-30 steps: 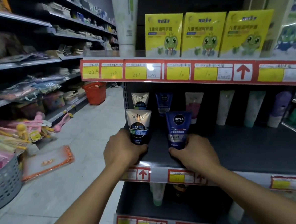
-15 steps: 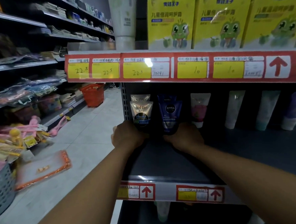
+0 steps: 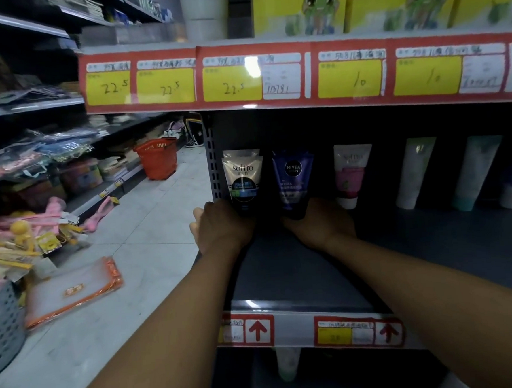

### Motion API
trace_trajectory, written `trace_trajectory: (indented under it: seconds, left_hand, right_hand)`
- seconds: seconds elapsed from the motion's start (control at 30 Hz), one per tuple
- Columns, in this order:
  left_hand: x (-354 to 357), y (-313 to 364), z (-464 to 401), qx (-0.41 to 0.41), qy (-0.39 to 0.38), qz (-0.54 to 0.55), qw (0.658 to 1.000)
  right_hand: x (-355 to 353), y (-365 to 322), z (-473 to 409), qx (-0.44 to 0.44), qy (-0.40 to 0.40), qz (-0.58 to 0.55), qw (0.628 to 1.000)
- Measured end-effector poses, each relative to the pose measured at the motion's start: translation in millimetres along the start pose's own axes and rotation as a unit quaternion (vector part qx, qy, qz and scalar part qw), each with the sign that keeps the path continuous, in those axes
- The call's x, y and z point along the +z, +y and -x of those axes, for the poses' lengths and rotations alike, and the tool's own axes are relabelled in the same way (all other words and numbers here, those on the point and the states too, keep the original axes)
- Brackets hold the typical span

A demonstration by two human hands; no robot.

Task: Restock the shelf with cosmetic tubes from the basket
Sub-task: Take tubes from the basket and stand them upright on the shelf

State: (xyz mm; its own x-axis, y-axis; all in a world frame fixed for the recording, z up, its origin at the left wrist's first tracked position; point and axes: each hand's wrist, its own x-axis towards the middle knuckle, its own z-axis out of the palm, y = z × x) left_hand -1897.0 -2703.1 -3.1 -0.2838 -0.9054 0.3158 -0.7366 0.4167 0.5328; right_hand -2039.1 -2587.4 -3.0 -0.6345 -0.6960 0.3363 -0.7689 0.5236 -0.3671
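While the red-edged upper shelf with its yellow price labels is hanging over the work, both arms are reaching deep under it onto the dark shelf board. Against the back of that board a pink-and-white tube, a white tube and a pale green tube are standing caps down, off to the right of the hands. An orange basket is sitting on the aisle floor well to the left of the board, and a grey perforated basket is showing at the left edge. The left hand is gripping the cap end of the Softto tube, which is standing upright at the board's back left corner, just in front of a second like tube. The right hand is gripping the cap end of the blue Nivea tube, upright just beside it.
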Motion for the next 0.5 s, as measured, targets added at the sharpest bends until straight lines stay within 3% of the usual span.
trace_trajectory:
  seconds: [0.5]
  left_hand:
    - [5.6,-4.2,-4.7,0.011,0.009,-0.024,1.0]
  right_hand:
    - [-0.8,-1.7,1.8,0.02,0.003,0.047,0.999]
